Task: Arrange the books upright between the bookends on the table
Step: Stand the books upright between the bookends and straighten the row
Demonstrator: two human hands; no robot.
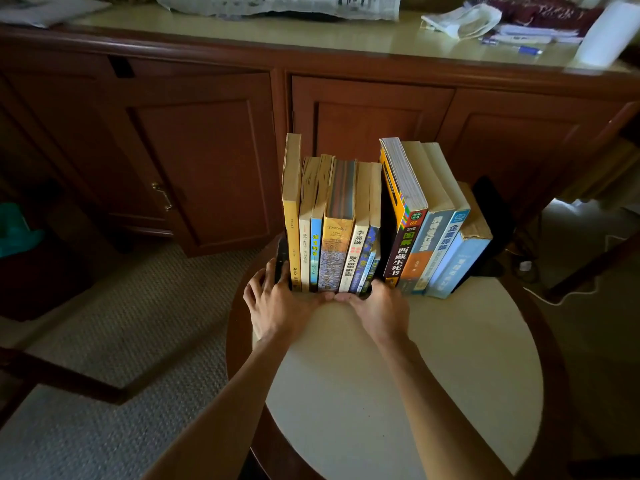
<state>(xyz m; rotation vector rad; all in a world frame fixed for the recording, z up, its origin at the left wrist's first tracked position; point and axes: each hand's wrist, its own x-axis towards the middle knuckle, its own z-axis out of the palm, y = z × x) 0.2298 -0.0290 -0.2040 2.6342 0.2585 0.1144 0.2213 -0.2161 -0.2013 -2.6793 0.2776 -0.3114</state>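
**Entry: paperbacks in two groups on round desk, both hands at the base**

Item 1. Left group of paperbacks (pixel 332 230): about six, standing upright, spines toward me, at the far-left edge of the round desk (pixel 433 375). I judge them light singly but weighty as a block; the covers are soft and the yellowed page blocks will flex, so I would press low, near the feet of the spines, not at the tops.

Item 2. Right group of paperbacks (pixel 429 237): four or five thicker volumes, leaning right against a dark bookend (pixel 491 216). A gap separates the two groups. I expect these to slump if the support shifts.

Item 3. Left bookend (pixel 281 258): dark, thin, just outside the yellow book.

Item 4. Left hand (pixel 277 299): fingers curled round the left bookend's lower edge, thumb along the books' base.

Item 5. Right hand (pixel 377 306): fingers bent round the right end of the left group; its exact hold is partly hidden.

Item 6. Surface: pale, smooth top with a dark wooden rim; books should slide readily.

Item 7. Room: wooden cabinet (pixel 207 161) behind, carpet (pixel 138 306) below, newspaper (pixel 277 5) on the counter.
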